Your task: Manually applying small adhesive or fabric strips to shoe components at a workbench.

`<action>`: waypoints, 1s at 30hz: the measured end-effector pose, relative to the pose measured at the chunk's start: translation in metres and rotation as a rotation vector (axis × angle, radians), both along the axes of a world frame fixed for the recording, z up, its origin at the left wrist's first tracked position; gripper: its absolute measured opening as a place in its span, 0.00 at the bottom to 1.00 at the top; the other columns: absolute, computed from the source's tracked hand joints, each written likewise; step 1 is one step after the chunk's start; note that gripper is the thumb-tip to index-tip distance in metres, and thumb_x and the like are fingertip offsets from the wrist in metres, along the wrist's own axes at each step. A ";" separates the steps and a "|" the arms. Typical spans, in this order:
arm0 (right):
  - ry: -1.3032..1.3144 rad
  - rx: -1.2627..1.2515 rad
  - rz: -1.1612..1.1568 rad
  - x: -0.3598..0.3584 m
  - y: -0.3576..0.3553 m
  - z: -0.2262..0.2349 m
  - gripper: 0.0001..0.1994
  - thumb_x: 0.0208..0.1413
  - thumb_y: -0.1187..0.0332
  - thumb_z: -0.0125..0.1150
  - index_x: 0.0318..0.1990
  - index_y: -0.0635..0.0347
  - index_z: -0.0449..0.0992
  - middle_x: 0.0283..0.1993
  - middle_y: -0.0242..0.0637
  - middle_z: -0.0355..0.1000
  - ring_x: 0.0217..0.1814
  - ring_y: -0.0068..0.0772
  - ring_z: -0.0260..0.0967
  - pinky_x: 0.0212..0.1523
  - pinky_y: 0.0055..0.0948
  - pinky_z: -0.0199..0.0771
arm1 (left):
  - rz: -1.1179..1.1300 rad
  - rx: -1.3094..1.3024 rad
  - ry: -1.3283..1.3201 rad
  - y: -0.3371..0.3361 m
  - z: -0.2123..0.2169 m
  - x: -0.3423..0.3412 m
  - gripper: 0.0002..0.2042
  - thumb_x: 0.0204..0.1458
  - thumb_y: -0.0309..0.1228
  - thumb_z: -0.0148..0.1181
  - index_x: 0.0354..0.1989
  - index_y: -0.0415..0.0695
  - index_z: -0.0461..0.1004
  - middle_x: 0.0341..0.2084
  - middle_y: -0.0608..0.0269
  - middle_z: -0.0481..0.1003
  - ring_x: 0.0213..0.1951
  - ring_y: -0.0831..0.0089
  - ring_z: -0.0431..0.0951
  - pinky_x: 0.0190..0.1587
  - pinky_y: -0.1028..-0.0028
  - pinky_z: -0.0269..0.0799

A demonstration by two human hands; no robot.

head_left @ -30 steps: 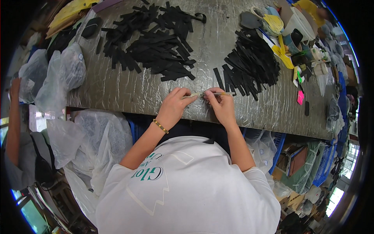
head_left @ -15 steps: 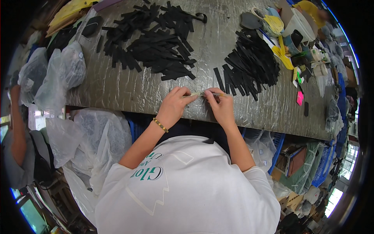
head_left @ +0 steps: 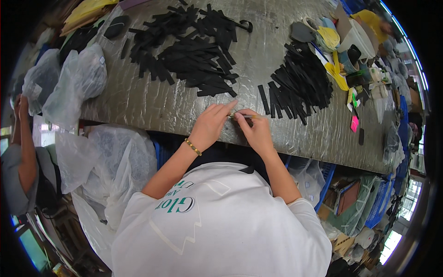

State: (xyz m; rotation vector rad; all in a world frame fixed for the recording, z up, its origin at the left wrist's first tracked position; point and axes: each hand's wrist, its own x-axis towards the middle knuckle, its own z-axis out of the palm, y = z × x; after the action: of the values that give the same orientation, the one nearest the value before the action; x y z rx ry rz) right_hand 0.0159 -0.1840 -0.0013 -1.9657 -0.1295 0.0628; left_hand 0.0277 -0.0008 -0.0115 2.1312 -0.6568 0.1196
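Note:
Near the table's front edge my two hands come close together. My right hand (head_left: 256,129) is closed, thumb against fingers, around a slim pen-like tool (head_left: 250,116). Its exact kind is too small to make out. My left hand (head_left: 210,122), a beaded bracelet on its wrist, lies just left of the tool's tip with its fingers stretched out toward the far side. Whether its thumb touches the tip is hard to see. Beyond my left hand spreads a pile of short black strips (head_left: 191,64); a second pile of black strips (head_left: 302,83) lies beyond my right hand.
Tubs, a white bucket (head_left: 357,41), yellow pieces (head_left: 337,74) and a pink tag (head_left: 354,123) crowd the table's right side. Clear plastic bags (head_left: 76,83) sit at its left end. Another person's arm (head_left: 26,143) shows at far left.
My left fingers have straightened from a pinch at the tool's tip. My right hand has shifted slightly left and nearer with the tool. The whole view has moved a little.

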 end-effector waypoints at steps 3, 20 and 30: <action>-0.081 -0.034 -0.005 0.001 0.005 0.002 0.10 0.61 0.69 0.62 0.40 0.69 0.81 0.38 0.46 0.79 0.30 0.38 0.75 0.32 0.31 0.72 | 0.003 0.003 -0.009 0.000 0.001 0.000 0.30 0.50 0.17 0.56 0.66 0.44 0.65 0.39 0.53 0.74 0.43 0.53 0.72 0.49 0.60 0.71; -0.261 -0.322 0.290 0.018 -0.022 0.010 0.13 0.51 0.79 0.62 0.45 0.64 0.71 0.50 0.45 0.66 0.53 0.53 0.67 0.52 0.43 0.69 | 0.066 -0.108 -0.085 0.006 0.006 -0.005 0.14 0.51 0.20 0.59 0.47 0.39 0.73 0.44 0.54 0.75 0.48 0.52 0.73 0.52 0.62 0.70; -0.465 -0.460 0.231 0.000 -0.036 0.002 0.12 0.54 0.71 0.67 0.46 0.61 0.77 0.48 0.43 0.68 0.49 0.47 0.69 0.48 0.38 0.70 | 0.255 -0.148 -0.061 0.041 0.009 -0.003 0.06 0.50 0.21 0.62 0.37 0.39 0.75 0.38 0.55 0.78 0.43 0.55 0.77 0.46 0.64 0.73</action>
State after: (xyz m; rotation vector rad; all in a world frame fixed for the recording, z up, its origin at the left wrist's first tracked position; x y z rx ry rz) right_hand 0.0155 -0.2204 0.0008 -2.3851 -0.6996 -0.2357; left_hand 0.0244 0.0400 -0.0027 2.0654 -0.3947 0.3629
